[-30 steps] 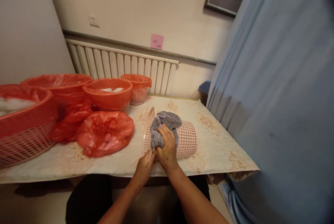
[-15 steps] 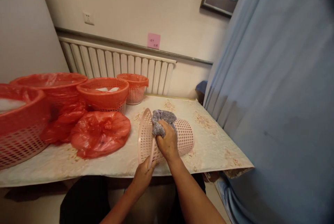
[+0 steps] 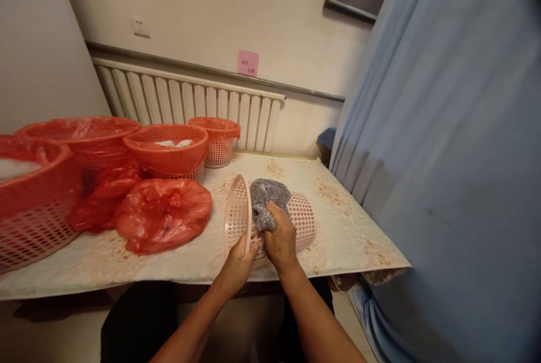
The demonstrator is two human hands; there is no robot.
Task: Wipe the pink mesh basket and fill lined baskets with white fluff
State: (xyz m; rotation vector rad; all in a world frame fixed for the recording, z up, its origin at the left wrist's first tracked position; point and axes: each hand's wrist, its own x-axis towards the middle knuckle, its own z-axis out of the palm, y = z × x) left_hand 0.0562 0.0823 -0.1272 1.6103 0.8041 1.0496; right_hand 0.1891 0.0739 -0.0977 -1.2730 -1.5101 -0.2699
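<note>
A pale pink plastic basket (image 3: 303, 219) with a perforated wall lies on its side on the table, its mouth facing left. My left hand (image 3: 237, 264) grips the basket's rim at the near side, thumb inside the mouth. Closed around a bunched grey cloth (image 3: 270, 191), my right hand (image 3: 281, 239) presses it against the outside of the basket wall, just right of the rim. Part of the cloth drapes over the top of the wall. The fingertips of my right hand are partly hidden by the cloth.
Left of the basket lies a crumpled red plastic bag (image 3: 164, 213). Several perforated baskets lined with red bags stand farther left, one a small basket (image 3: 220, 151) near the radiator (image 3: 181, 92). A blue curtain (image 3: 443, 154) hangs along the right side of the flowered tablecloth (image 3: 350, 239).
My right hand has moved down and slightly right along the basket wall with the cloth. My left hand has shifted slightly up along the rim.
</note>
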